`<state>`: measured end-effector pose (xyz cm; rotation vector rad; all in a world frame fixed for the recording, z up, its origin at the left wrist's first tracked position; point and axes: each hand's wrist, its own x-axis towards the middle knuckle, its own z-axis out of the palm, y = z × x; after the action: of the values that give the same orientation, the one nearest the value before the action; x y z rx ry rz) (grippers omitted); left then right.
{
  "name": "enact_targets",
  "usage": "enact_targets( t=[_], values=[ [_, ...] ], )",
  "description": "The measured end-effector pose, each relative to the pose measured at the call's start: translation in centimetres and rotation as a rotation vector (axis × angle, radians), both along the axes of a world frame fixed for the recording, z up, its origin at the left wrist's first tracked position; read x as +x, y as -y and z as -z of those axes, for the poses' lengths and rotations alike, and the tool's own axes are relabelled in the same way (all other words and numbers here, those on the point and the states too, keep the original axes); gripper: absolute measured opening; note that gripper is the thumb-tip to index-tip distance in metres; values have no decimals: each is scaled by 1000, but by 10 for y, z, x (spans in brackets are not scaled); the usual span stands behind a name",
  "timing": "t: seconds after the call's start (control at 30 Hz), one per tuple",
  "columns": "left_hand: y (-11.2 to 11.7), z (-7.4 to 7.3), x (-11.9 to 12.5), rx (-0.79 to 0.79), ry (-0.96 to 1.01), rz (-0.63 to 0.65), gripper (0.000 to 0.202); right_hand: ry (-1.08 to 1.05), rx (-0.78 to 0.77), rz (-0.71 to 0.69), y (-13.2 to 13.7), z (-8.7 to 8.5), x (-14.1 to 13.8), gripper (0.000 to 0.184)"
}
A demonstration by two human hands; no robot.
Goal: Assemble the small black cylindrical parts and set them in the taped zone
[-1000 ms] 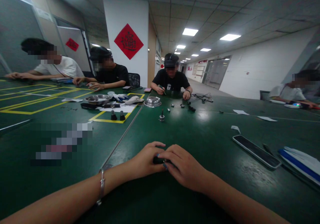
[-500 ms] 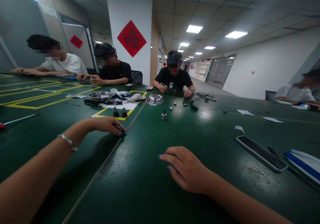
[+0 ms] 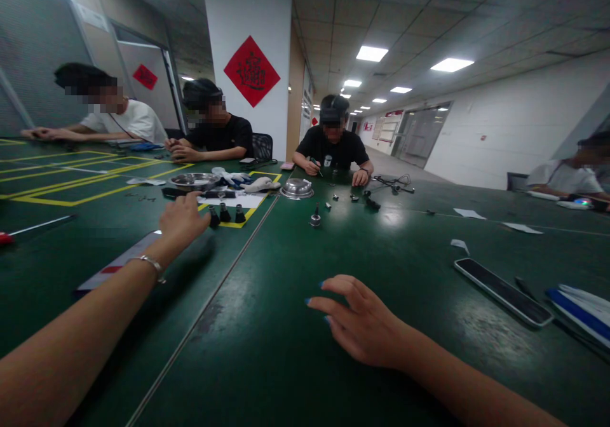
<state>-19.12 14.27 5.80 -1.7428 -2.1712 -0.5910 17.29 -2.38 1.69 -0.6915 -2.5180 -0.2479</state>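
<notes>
My left hand (image 3: 183, 220) reaches forward over the table, thumb and fingertips apart. Its thumb is close against the leftmost of three small black tapered parts with silvery tops. That part (image 3: 213, 216) stands upright beside the middle part (image 3: 223, 212) and the right part (image 3: 239, 213), near a yellow tape line. Whether the thumb touches it is hard to tell. My right hand (image 3: 359, 319) hovers low over the green tabletop (image 3: 267, 351), holding nothing, fingers spread and slightly bent.
Ahead are a metal bowl (image 3: 193, 180), gloves (image 3: 260, 184), an upturned metal dish (image 3: 297, 189) and a round metal piece (image 3: 315, 218). A phone-like device (image 3: 502, 292) lies right; a screwdriver (image 3: 40, 225) lies left. A flat box (image 3: 121, 265) is under my left forearm. Several people sit around.
My left hand has moved forward and left, carrying a black tapered part to the other two; its fingers have come off it. My right hand's fingers have spread a little.
</notes>
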Motion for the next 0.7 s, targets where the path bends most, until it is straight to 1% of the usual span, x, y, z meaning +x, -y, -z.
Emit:
enact_targets(
  t=[0.03,0.13,0.23,0.3,0.4,0.5,0.7],
  values=[
    [1,1,5,29,-61,37,56,3,-2,-1,0,0,0,39],
    [2,10,19,48,-202,182,51,4,-19,-2,-1,1,0,39],
    [-5,21,29,25,-251,268,54,9,-33,3,-2,2,-1,40],
    [-10,26,34,-4,-255,284,59,12,-38,2,-2,2,-2,39],
    [-17,28,39,-52,-217,284,61,9,-46,-5,-3,3,-3,39],
    [-18,27,43,-75,-176,286,55,7,-51,-9,-4,3,-6,39],
    [-17,27,47,-51,-100,282,40,26,-61,-9,-5,3,-7,38]
  ],
)
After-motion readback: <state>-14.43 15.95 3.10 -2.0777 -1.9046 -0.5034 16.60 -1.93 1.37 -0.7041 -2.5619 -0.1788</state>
